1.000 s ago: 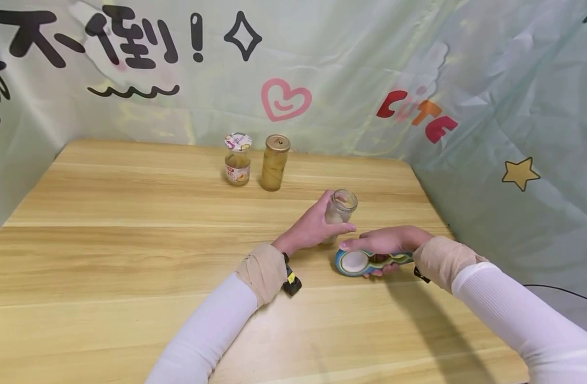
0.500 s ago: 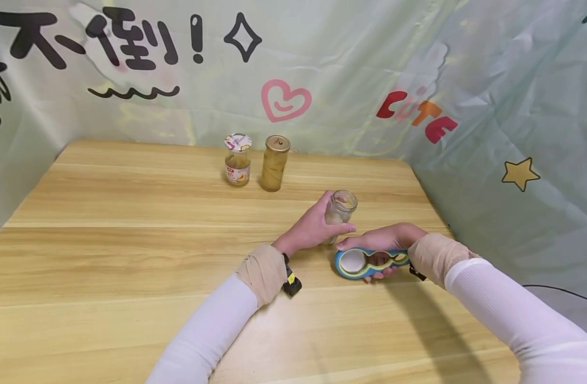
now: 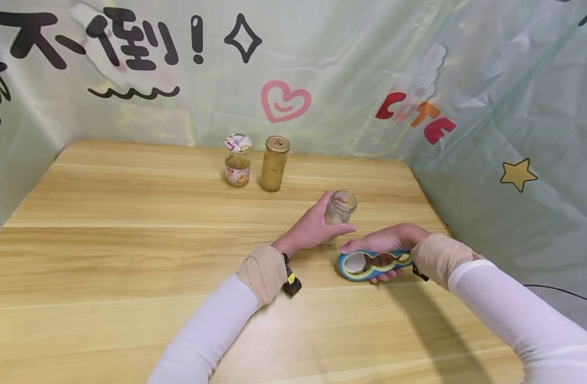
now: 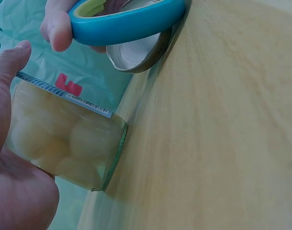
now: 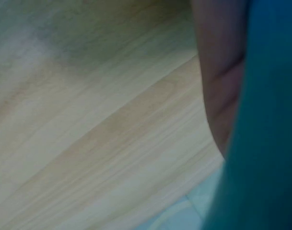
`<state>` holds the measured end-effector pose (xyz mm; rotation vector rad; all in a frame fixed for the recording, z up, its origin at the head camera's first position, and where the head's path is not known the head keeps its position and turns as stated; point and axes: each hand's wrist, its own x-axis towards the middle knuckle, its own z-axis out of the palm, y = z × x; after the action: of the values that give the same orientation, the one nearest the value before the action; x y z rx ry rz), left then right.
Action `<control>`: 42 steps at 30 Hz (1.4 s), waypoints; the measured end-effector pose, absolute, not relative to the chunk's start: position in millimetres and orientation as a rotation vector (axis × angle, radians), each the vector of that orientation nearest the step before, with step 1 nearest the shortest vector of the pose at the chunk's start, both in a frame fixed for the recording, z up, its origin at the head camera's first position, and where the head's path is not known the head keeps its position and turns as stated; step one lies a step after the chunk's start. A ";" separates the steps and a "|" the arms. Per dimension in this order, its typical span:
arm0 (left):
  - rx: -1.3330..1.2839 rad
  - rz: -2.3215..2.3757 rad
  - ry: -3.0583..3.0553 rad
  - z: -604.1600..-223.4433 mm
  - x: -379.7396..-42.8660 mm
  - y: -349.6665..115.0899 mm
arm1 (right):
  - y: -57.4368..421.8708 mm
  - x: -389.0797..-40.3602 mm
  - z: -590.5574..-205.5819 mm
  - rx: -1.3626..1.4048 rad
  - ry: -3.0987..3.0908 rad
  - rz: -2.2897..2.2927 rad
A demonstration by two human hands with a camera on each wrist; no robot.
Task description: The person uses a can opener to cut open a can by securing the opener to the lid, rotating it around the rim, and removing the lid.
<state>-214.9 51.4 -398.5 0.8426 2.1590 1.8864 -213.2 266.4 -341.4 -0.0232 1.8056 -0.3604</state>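
Note:
My left hand point(image 3: 317, 221) grips an uncapped glass jar point(image 3: 340, 210), fingers and thumb around its side. In the left wrist view the jar point(image 4: 69, 139) stands upright on the table and holds pale round fruit. Just right of it, my right hand point(image 3: 386, 240) holds a blue and yellow-green jar opener point(image 3: 372, 274) by its edge, low over the table. A metal lid point(image 3: 354, 262), white inside, shows through the opener's largest ring. Seen from the left wrist, that lid point(image 4: 136, 52) sits tilted under the ring, close to the tabletop. The right wrist view shows mostly blurred opener point(image 5: 265, 120) and table.
Two more jars stand towards the back of the wooden table point(image 3: 130, 256): one with a printed cover point(image 3: 237, 165) and one with a gold lid point(image 3: 274, 165). A printed fabric curtain point(image 3: 341, 69) rises behind and at the sides. A black cable point(image 3: 562, 290) hangs at right.
The jar opener has tilted and shifted slightly in my right hand, and the lid fills less of its ring. My left hand and the jar have stayed in place.

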 end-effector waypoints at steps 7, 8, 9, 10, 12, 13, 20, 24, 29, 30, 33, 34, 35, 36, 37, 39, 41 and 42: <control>0.838 1.892 2.153 -398.8 -215.2 52.0 | 269.0 -210.4 -336.1 -0.048 1.859 -0.307; 0.837 1.894 2.151 -398.9 -215.3 52.1 | 268.8 -210.0 -335.1 -0.054 1.870 -0.293; 0.837 1.895 2.150 -399.0 -215.3 52.1 | 268.6 -209.6 -334.3 -0.058 1.879 -0.281; 0.837 1.897 2.150 -399.1 -215.3 52.1 | 268.4 -209.2 -333.7 -0.059 1.884 -0.273; 0.836 1.899 2.148 -399.1 -215.3 52.3 | 267.7 -208.4 -332.6 -0.063 1.892 -0.259; 0.837 1.901 2.144 -398.9 -215.4 52.3 | 267.5 -208.1 -332.3 -0.065 1.894 -0.252; 0.825 1.892 2.147 -397.2 -214.1 52.6 | 266.4 -204.2 -329.9 -0.077 1.893 -0.257; 0.819 1.885 2.137 -396.5 -213.9 52.0 | 263.9 -202.8 -326.3 -0.101 1.894 -0.263; 0.835 1.862 2.130 -396.4 -211.6 53.4 | 262.1 -200.8 -324.1 -0.106 1.893 -0.292; 0.839 1.862 2.128 -396.4 -210.9 54.0 | 261.6 -199.8 -323.7 -0.116 1.884 -0.307; 0.848 1.852 2.132 -396.8 -209.6 55.7 | 257.9 -195.0 -323.4 -0.187 1.866 -0.339; 0.853 1.850 2.133 -397.0 -209.5 56.1 | 255.9 -192.7 -323.5 -0.215 1.863 -0.347; 0.857 1.846 2.135 -397.0 -209.3 56.2 | 253.6 -190.3 -323.6 -0.251 1.863 -0.349; 0.863 1.843 2.139 -396.9 -209.3 56.4 | 251.0 -187.8 -323.7 -0.281 1.864 -0.354; 0.868 1.841 2.141 -397.0 -209.4 56.5 | 248.3 -185.1 -323.8 -0.308 1.869 -0.357; 0.879 1.837 2.143 -397.0 -209.8 56.4 | 242.7 -180.8 -322.9 -0.351 1.872 -0.368; 0.890 1.833 2.145 -396.6 -210.1 55.7 | 237.6 -177.9 -320.4 -0.401 1.879 -0.386; 0.894 1.830 2.148 -396.6 -210.4 55.3 | 235.5 -177.0 -318.4 -0.428 1.880 -0.397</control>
<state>-210.4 55.3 -396.6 0.8937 2.1479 1.8300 -177.0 235.5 -318.4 -0.4283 1.8804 -0.3973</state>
